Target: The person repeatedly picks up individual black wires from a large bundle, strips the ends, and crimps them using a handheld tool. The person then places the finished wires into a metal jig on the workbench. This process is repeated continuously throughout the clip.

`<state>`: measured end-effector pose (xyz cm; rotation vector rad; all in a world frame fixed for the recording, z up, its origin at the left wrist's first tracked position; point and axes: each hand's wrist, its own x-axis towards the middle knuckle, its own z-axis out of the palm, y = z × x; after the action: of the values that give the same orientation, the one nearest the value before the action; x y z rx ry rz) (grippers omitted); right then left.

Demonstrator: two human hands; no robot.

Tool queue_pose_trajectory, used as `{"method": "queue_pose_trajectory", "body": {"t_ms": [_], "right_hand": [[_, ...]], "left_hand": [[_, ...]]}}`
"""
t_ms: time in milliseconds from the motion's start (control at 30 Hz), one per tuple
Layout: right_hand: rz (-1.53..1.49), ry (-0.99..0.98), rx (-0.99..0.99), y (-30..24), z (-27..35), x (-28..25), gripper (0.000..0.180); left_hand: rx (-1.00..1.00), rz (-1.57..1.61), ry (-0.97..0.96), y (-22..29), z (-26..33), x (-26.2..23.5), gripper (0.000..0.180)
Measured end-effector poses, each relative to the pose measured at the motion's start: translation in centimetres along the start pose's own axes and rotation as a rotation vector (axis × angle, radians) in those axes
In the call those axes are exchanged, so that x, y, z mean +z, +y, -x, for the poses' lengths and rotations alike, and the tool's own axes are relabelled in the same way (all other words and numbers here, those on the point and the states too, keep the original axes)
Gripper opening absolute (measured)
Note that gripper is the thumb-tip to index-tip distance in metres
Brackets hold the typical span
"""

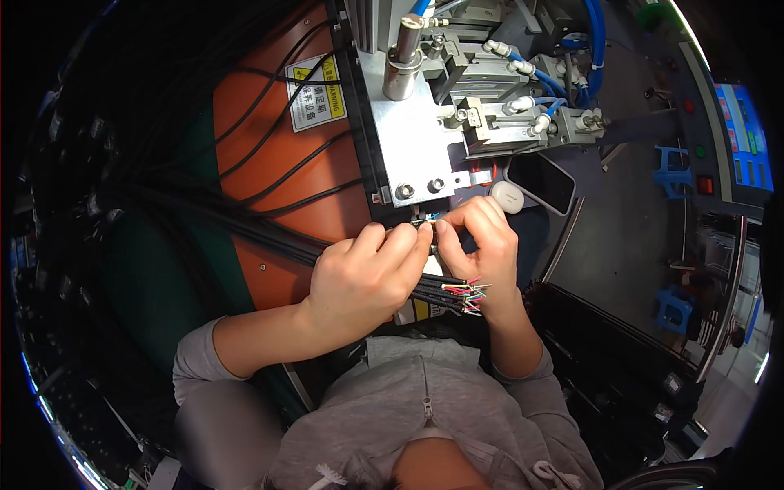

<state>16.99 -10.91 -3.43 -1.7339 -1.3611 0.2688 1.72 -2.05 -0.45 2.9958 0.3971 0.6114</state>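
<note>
Two hands are working at the front edge of a metal fixture plate point(408, 155). One bundle of black cables point(269, 233) is running in from the left across the orange surface point(245, 122) and passing under the left hand point(367, 282), which is curling closed around it. The cable ends point(465, 296) are sticking out below the right hand point(482, 241); roughly a dozen, though the exact count is too fine to read. Each end is showing stripped thin coloured cores: red, green, white. The right hand's fingertips are pinching one small cable tip against the left fingertips, just below the plate. One dark phone point(543, 181) and one white earbud case point(508, 196) are lying nearby.
</note>
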Motion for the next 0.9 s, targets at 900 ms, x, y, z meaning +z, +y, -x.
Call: {"method": "queue_pose_trajectory", "body": {"t_ms": [900], "right_hand": [[-0.32,0.136,0.224,1.1,0.5,1.6,0.008]], "left_hand": [[-0.057,0.049,-0.041,-0.6,-0.1,-0.4,0.026]]}}
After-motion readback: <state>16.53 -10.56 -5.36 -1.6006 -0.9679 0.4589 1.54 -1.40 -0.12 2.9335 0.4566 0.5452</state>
